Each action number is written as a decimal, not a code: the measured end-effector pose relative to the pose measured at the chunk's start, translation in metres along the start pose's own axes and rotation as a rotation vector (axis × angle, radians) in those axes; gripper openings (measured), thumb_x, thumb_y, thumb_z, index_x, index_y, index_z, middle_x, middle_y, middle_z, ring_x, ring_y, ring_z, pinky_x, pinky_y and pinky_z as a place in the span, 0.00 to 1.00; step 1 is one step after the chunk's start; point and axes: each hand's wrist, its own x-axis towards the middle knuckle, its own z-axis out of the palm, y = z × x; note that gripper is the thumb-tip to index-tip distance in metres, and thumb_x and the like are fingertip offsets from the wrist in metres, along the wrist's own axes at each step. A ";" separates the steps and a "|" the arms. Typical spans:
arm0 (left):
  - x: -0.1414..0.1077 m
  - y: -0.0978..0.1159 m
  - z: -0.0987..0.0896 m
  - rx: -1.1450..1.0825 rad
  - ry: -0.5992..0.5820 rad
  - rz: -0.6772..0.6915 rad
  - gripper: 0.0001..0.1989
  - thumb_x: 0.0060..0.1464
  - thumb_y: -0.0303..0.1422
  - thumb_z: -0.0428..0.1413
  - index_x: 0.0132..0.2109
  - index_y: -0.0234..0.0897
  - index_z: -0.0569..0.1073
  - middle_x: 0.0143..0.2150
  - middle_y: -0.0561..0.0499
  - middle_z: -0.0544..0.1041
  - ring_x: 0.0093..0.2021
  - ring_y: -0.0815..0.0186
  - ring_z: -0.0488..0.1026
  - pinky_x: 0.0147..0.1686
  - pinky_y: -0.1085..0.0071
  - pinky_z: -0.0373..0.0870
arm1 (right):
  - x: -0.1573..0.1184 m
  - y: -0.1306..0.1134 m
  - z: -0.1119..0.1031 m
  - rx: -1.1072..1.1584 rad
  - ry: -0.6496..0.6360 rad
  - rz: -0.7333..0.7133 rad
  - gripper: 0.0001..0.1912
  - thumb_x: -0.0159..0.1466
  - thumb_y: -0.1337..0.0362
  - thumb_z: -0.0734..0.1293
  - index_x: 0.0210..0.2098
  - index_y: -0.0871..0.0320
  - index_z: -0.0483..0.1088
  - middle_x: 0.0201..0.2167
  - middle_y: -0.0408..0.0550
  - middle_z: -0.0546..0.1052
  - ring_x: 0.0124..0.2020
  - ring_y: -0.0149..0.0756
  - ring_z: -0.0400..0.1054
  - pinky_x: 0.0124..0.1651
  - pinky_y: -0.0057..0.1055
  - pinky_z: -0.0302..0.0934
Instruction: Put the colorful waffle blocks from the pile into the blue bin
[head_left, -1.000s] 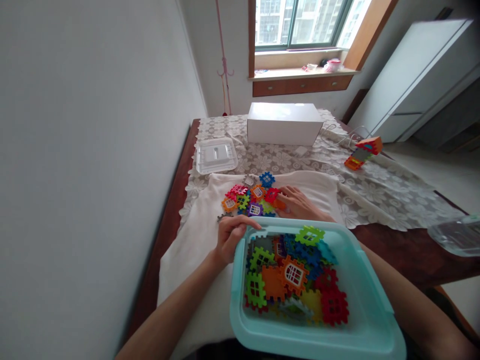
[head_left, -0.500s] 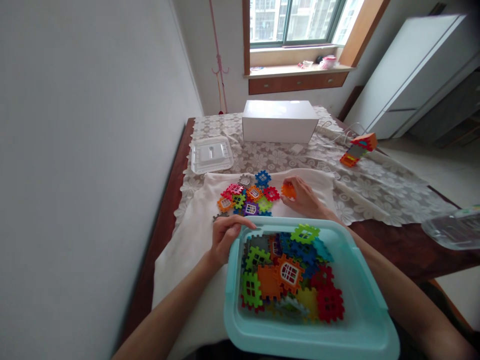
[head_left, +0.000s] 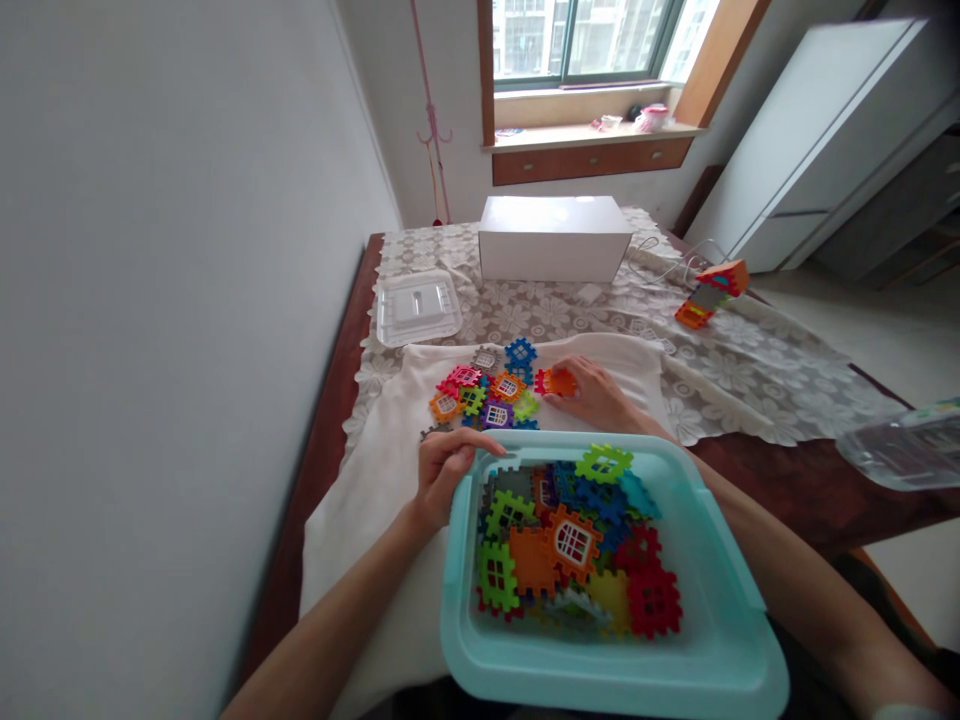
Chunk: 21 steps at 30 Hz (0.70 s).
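Curling over the far-left corner of the tub, the left hand in the head view grasps its rim, index finger stretched along the edge. Beyond the tub's far rim, the right hand pinches an orange piece between thumb and fingers; a red piece shows at its left edge, though whether the two are joined I cannot tell. Left of that hand, also past the tub, loose pieces lie overlapping on a white cloth. Inside the tub, more pieces are heaped toward the left, with bare floor at the right. Farther beyond the tub are a clear lid to the left, a white box and, to the right, a small toy build.
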 end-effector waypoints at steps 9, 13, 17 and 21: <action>0.001 -0.006 -0.002 0.021 -0.006 0.034 0.22 0.74 0.41 0.57 0.39 0.39 0.93 0.27 0.47 0.86 0.22 0.65 0.68 0.26 0.65 0.61 | -0.005 -0.041 -0.044 0.920 -0.046 0.064 0.30 0.62 0.31 0.85 0.48 0.45 0.81 0.52 0.49 0.89 0.55 0.52 0.83 0.64 0.51 0.78; 0.001 -0.005 -0.002 0.009 -0.014 0.021 0.22 0.74 0.41 0.57 0.40 0.39 0.93 0.28 0.47 0.86 0.21 0.65 0.67 0.25 0.65 0.60 | -0.008 -0.046 -0.038 1.148 -0.332 -0.095 0.43 0.56 0.13 0.74 0.44 0.44 0.84 0.60 0.52 0.89 0.68 0.62 0.81 0.74 0.64 0.74; 0.001 -0.004 -0.001 -0.003 -0.016 0.022 0.21 0.74 0.41 0.57 0.40 0.39 0.93 0.28 0.47 0.87 0.21 0.64 0.69 0.26 0.66 0.62 | -0.008 -0.031 -0.006 0.780 -0.114 -0.008 0.28 0.78 0.30 0.69 0.55 0.44 0.85 0.63 0.53 0.88 0.68 0.54 0.82 0.75 0.59 0.75; 0.001 -0.003 -0.001 -0.009 -0.015 0.016 0.21 0.73 0.40 0.57 0.40 0.39 0.93 0.28 0.47 0.87 0.21 0.65 0.68 0.26 0.66 0.62 | -0.009 -0.017 0.020 0.144 -0.230 -0.210 0.24 0.82 0.50 0.70 0.75 0.40 0.79 0.77 0.54 0.79 0.79 0.57 0.73 0.82 0.67 0.66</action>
